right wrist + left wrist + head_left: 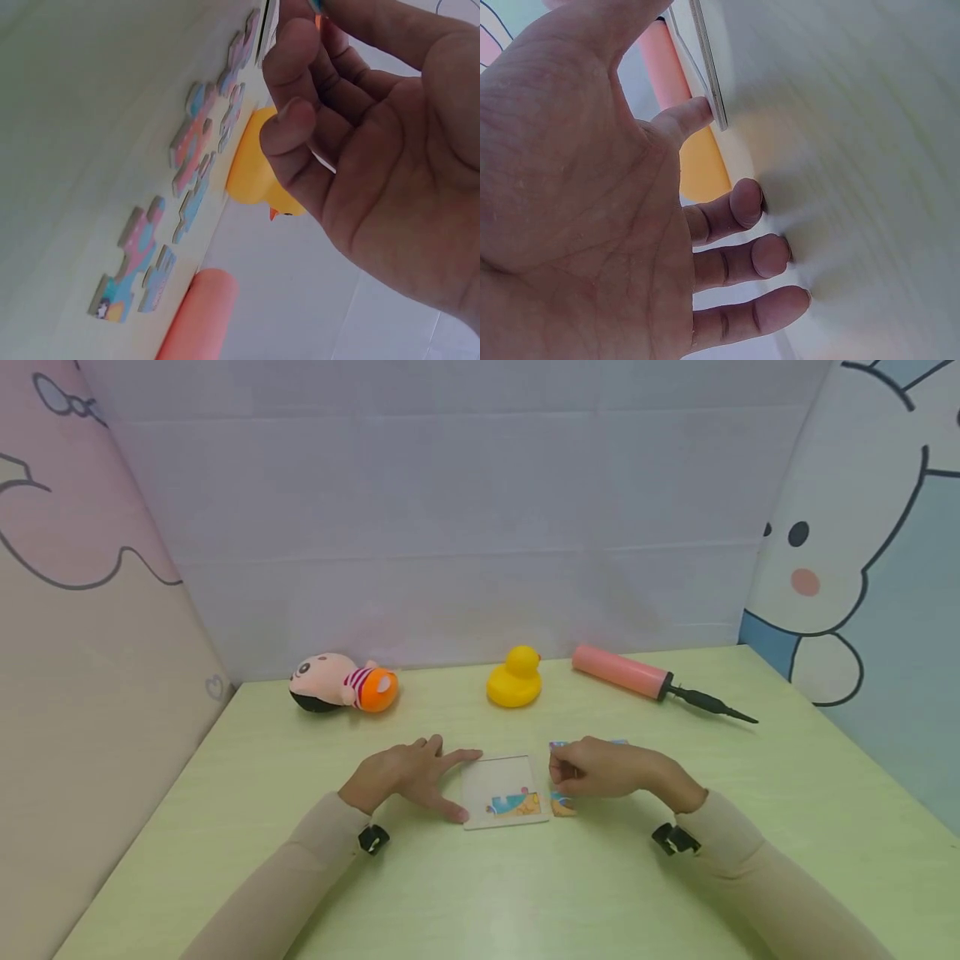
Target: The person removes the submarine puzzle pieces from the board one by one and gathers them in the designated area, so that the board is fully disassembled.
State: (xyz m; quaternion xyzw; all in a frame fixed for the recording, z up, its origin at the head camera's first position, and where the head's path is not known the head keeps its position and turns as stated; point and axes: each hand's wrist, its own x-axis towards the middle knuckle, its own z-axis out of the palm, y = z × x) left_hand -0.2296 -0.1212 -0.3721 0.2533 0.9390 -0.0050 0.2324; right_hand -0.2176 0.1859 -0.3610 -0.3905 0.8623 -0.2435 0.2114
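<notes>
A pale square puzzle tray (495, 774) lies on the table, with joined puzzle pieces (517, 804) in blue and orange at its lower right corner. My left hand (420, 777) spreads thumb and index finger along the tray's left side, fingertips at its edge; the other fingertips (771, 255) meet the tabletop. Right of the tray, my right hand (603, 767) pinches a puzzle piece, whose blue edge (316, 7) peeks out at the top of the right wrist view. A blue-and-tan piece (563, 806) shows right below those fingertips in the head view.
Several loose puzzle pieces (196, 142) lie on the table by the right hand, mostly hidden behind it in the head view. Along the back are a doll (345, 683), a yellow rubber duck (514, 681) and a pink hand pump (622, 672). Walls border the table (480, 893).
</notes>
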